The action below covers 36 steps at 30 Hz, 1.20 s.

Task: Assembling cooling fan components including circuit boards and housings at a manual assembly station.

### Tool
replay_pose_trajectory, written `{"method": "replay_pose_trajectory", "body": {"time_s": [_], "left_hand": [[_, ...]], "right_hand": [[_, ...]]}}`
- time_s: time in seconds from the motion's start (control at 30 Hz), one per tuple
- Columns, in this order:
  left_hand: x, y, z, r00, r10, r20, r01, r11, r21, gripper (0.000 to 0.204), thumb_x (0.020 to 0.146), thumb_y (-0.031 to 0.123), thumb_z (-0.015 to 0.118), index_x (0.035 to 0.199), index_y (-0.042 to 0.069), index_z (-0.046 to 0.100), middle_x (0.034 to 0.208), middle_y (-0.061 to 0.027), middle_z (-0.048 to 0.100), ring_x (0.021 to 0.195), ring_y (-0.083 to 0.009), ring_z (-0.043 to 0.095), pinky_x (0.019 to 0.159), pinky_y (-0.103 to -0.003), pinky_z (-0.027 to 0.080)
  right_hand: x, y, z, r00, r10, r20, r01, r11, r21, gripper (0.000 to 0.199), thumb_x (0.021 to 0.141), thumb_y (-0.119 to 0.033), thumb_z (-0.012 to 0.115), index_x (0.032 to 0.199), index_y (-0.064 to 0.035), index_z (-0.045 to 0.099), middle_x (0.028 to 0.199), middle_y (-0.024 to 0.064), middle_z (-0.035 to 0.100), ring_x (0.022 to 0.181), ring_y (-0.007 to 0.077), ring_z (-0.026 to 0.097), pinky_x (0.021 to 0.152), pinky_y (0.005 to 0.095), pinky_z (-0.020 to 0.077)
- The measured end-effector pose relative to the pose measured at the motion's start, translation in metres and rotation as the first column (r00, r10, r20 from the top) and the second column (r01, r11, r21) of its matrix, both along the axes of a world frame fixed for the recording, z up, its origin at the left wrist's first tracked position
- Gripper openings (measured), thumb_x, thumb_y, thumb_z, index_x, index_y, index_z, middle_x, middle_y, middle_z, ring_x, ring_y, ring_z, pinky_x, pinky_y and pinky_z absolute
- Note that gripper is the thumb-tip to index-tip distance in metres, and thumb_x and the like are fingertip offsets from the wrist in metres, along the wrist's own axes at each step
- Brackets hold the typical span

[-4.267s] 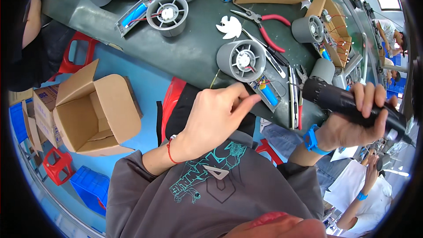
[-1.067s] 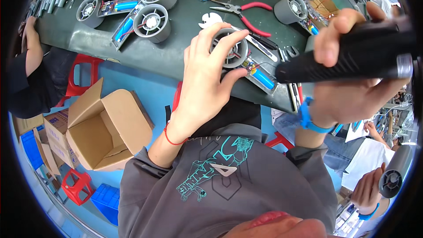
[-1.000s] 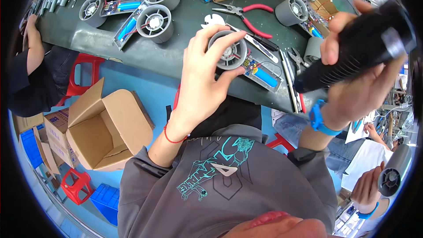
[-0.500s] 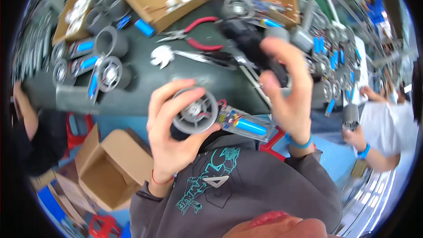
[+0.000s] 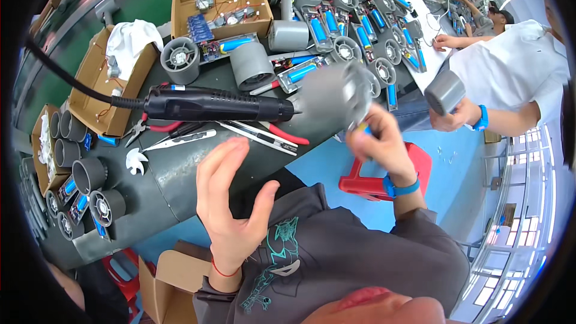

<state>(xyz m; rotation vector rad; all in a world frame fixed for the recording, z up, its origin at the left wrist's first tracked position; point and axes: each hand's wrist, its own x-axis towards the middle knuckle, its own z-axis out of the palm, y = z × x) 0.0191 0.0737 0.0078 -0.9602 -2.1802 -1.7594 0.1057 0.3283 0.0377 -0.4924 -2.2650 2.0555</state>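
Note:
My right hand (image 5: 381, 144) is closed around the handle end of a grey fan unit (image 5: 330, 93), a round housing smeared by motion. It is raised toward the right, in front of similar units on the bench. My left hand (image 5: 231, 204) is open and empty above the bench's near edge, thumb apart from the fingers. Just beyond it lies a black electric screwdriver (image 5: 219, 105), bit pointing right and cord running to the upper left. Tweezers (image 5: 186, 139) and red-handled pliers (image 5: 141, 127) lie near the screwdriver. A white fan impeller (image 5: 136, 161) sits left of my left hand.
Many fan units with blue batteries (image 5: 318, 30) crowd the far right. Cardboard boxes (image 5: 180, 15) of wired motors stand at the back. More grey housings (image 5: 89, 174) stand at the left. A red stool (image 5: 414, 171) is on the floor. At right, a co-worker's hand (image 5: 453, 117) holds a grey housing.
The fan unit has passed from my left hand to my right and moved rightward. My right hand has left the screwdriver, which now lies on the bench. The view has turned right.

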Motion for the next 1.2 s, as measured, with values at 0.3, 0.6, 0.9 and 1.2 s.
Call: {"method": "replay_pose_trajectory", "body": {"time_s": [0.3,0.6,0.9,1.2], "left_hand": [[0.005,0.008,-0.019,0.998,-0.025,0.063,0.027,0.999,-0.033,0.03,0.079,-0.005,0.07,0.108,-0.001,0.066,0.105,-0.0152,0.069,0.098,-0.03,0.066,0.087,-0.037,0.05],[0.012,0.001,-0.039,0.978,0.049,0.204,-0.046,0.999,-0.02,0.022,0.079,-0.008,0.07,0.098,0.001,0.07,0.094,-0.0109,0.071,0.084,-0.0242,0.066,0.069,-0.031,0.05],[0.008,0.006,-0.037,0.987,0.049,0.153,-0.031,0.992,-0.123,0.017,0.077,-0.007,0.071,0.091,0.002,0.071,0.09,-0.0099,0.07,0.079,-0.0261,0.066,0.068,-0.033,0.051],[0.009,0.007,-0.038,0.99,0.042,0.132,-0.019,0.986,-0.168,0.016,0.076,-0.005,0.072,0.091,0.002,0.071,0.088,-0.0093,0.07,0.077,-0.0237,0.065,0.065,-0.031,0.049]], "right_hand": [[-0.053,0.121,-0.004,0.669,-0.592,-0.449,0.727,0.646,0.231,0.058,0.091,-0.022,0.074,0.137,0.0021,0.048,0.066,-0.0019,0.055,0.052,0.0053,0.046,0.046,0.0207,0.0311],[-0.056,0.375,-0.053,0.462,-0.671,-0.58,0.793,0.019,0.609,0.069,0.081,-0.037,0.08,0.136,-0.0007,0.057,0.123,0.0211,0.066,0.115,0.0285,0.063,0.098,0.0359,0.0471],[-0.033,0.515,-0.112,0.611,-0.712,-0.346,0.629,0.17,0.759,0.06,0.082,-0.034,0.075,0.126,0.0048,0.063,0.102,0.0174,0.072,0.09,0.0243,0.069,0.08,0.0335,0.0524],[-0.022,0.474,-0.104,0.45,-0.629,-0.634,0.808,-0.017,0.589,0.041,0.095,-0.029,0.066,0.118,0.0059,0.064,0.098,0.0135,0.071,0.097,0.0183,0.066,0.087,0.0288,0.0499]]}}
